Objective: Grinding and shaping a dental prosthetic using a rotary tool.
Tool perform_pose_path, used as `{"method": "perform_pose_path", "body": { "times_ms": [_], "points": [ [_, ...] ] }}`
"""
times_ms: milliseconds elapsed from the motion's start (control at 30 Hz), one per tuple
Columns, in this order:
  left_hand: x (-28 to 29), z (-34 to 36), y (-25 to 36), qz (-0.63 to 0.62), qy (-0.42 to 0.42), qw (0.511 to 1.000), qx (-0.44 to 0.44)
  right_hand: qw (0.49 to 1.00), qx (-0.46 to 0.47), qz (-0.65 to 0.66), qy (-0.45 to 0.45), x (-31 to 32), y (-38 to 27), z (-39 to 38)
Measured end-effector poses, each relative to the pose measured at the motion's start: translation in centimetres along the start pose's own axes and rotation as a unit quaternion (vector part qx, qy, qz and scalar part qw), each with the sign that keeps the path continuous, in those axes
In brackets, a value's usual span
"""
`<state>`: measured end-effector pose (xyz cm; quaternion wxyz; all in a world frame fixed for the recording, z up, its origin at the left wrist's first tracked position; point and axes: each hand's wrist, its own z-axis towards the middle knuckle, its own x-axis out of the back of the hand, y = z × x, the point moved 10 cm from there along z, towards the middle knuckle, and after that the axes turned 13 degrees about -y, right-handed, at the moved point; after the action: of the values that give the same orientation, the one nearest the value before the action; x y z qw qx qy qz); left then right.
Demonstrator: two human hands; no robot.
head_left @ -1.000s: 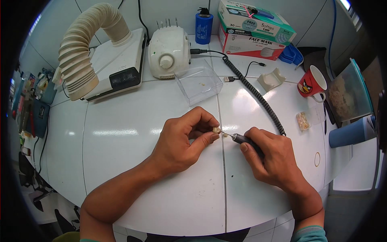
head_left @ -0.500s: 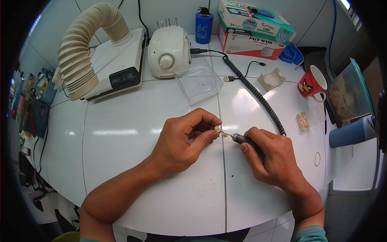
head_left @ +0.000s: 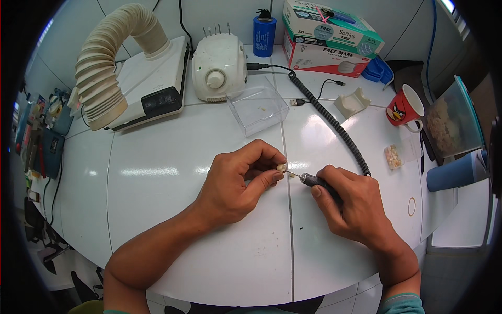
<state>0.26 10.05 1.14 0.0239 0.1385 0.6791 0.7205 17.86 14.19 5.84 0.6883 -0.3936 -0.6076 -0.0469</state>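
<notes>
Between the thumb and fingertips of my left hand (head_left: 235, 183) is a small cream false tooth (head_left: 282, 168). My right hand (head_left: 353, 201) is wrapped around a dark rotary handpiece (head_left: 314, 181), held like a pen. Its thin metal bur (head_left: 293, 174) points left, with the tip at or very close to the tooth; actual contact is too small to tell. Another small cream piece (head_left: 292, 176) lies on the white table just below the bur. From the handpiece side, a black coiled cord (head_left: 334, 124) runs back to a white control unit (head_left: 217, 68).
A clear plastic tray (head_left: 258, 110) sits behind my hands. At the back left stands a dust collector with a ribbed hose (head_left: 99, 78). To the right are a cream handpiece rest (head_left: 353, 103), a red mug (head_left: 405, 107), a small box of teeth (head_left: 392, 157) and a rubber band (head_left: 412, 206).
The false tooth has turned slightly in my left fingertips, which have shifted a little. My right hand and the handpiece look nearly still.
</notes>
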Motion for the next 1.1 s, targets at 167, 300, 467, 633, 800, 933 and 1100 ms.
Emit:
{"method": "perform_pose_path", "body": {
  "times_ms": [167, 300, 467, 633, 800, 933, 1100],
  "points": [
    [0.01, 0.02, -0.07, 0.004, 0.000, 1.000, -0.005, 1.000, 0.004, -0.002, 0.003, 0.01, -0.02, -0.04],
    [0.01, 0.05, -0.07, 0.004, -0.003, 1.000, 0.000, 1.000, 0.004, -0.004, 0.003, 0.02, -0.03, -0.03],
    [0.04, 0.03, -0.17, 0.002, -0.002, 1.000, 0.007, 1.000, 0.002, -0.001, 0.002, 0.05, -0.09, -0.04],
    [0.08, 0.03, 0.00, 0.009, 0.001, 1.000, -0.002, 1.000, 0.001, -0.002, 0.000, 0.00, -0.08, -0.05],
    [0.06, 0.03, -0.02, 0.011, 0.002, 1.000, 0.001, 1.000, -0.001, -0.004, 0.003, 0.03, -0.06, -0.07],
    [0.08, 0.00, 0.14, 0.023, 0.000, 1.000, 0.003, 1.000, 0.001, -0.003, 0.002, 0.01, -0.03, -0.04],
    [0.09, 0.00, -0.01, 0.021, 0.000, 1.000, 0.009, 1.000, 0.001, -0.006, 0.004, 0.02, -0.06, -0.06]
  ]
}}
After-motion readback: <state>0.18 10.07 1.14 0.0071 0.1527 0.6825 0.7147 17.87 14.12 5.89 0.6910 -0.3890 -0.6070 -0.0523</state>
